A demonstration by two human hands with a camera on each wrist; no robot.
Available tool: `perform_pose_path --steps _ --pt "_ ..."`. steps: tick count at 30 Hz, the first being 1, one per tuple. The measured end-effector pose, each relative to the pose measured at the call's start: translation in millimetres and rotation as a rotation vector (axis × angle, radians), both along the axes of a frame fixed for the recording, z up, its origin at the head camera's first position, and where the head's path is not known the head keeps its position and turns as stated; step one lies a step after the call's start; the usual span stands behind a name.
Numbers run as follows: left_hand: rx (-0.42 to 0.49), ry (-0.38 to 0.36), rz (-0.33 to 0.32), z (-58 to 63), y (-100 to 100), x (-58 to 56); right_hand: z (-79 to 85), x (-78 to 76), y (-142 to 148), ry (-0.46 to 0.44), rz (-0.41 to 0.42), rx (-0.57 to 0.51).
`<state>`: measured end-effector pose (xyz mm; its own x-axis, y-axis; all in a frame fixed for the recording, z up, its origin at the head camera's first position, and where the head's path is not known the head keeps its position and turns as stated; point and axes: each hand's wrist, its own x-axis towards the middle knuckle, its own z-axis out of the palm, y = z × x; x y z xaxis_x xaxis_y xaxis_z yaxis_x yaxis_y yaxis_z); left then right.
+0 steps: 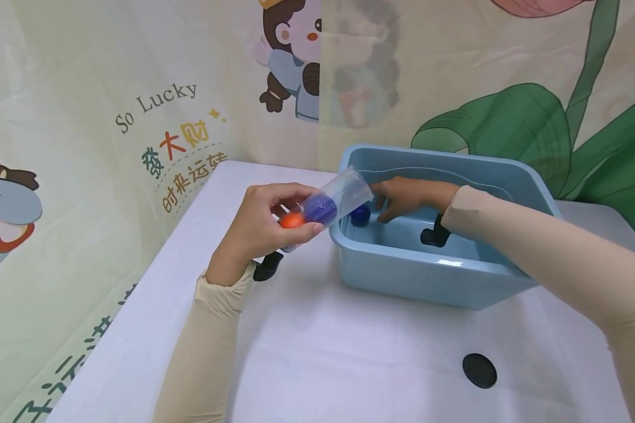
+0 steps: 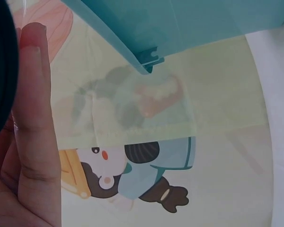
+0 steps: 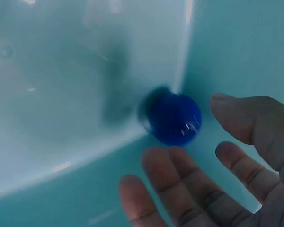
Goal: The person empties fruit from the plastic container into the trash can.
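My left hand [image 1: 261,220] grips a clear plastic cylinder [image 1: 349,187], tilted with its upper end by the bin's left rim. Through its wall show an orange ball [image 1: 292,220] and a blue-purple ball [image 1: 320,210]. In the left wrist view, only fingers [image 2: 35,127] of that hand appear at the left. My right hand [image 1: 410,195] reaches down inside the light blue bin [image 1: 407,273]. Its spread, slightly bent fingers surround a dark blue ball [image 3: 174,119] in the bin's corner, and the right wrist view shows a small gap between thumb and ball.
The bin stands on a white-covered table [image 1: 317,358] against a printed cloth backdrop [image 1: 106,70]. Nearer the front lies a flat black disc [image 1: 480,371]. Black camera mounts sit at both wrists.
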<state>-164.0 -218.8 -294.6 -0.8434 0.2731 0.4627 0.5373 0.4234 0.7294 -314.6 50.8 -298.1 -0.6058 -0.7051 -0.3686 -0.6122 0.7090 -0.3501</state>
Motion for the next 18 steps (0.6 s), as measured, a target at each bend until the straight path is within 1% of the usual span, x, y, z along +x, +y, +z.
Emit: perform_pose_path --steps 4,8,12,15,18 --pt "0.009 0.009 -0.011 -0.6 0.8 -0.5 -9.1 -2.3 -6.0 0.0 -0.014 0.058" --pt "0.012 0.013 -0.023 -1.4 2.7 -0.5 -15.7 -4.9 -9.5 0.009 -0.011 0.092" --pt "0.007 0.024 -0.036 -2.2 3.8 -1.3 -21.5 -7.2 -12.9 0.007 -0.042 0.132" --pt "-0.001 0.033 -0.037 -3.2 3.6 -2.0 -26.8 -8.6 -16.5 0.006 -0.052 0.12" --pt "-0.007 0.04 -0.033 -4.3 2.7 -2.2 -31.7 -8.8 -20.8 0.028 -0.015 0.086"
